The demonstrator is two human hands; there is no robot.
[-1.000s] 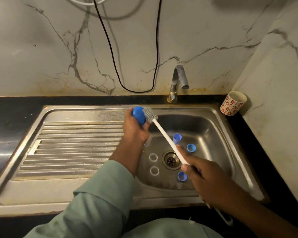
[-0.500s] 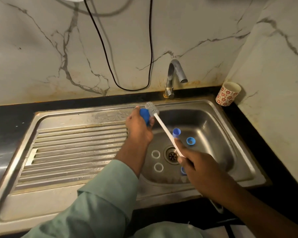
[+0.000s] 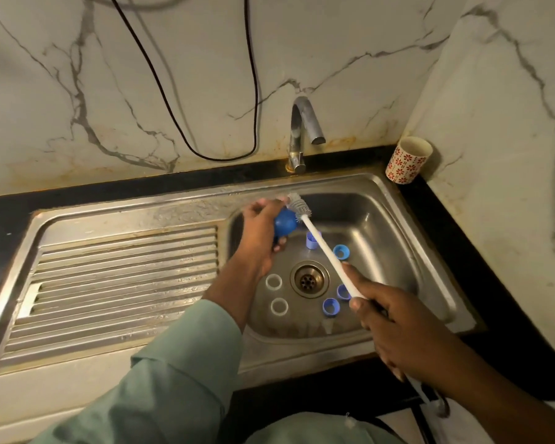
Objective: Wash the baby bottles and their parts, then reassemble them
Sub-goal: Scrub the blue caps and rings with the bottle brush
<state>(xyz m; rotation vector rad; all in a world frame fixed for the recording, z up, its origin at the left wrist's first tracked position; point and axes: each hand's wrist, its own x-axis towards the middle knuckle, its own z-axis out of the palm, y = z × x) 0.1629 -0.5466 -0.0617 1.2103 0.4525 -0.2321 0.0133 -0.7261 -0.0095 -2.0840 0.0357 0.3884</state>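
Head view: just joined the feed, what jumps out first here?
The left hand grips a round blue bottle cap over the back left of the sink basin, while the right hand holds a white bottle brush whose bristles meet that cap. Blue caps and white rings lie loose around the drain, and the tap above shows no running water.
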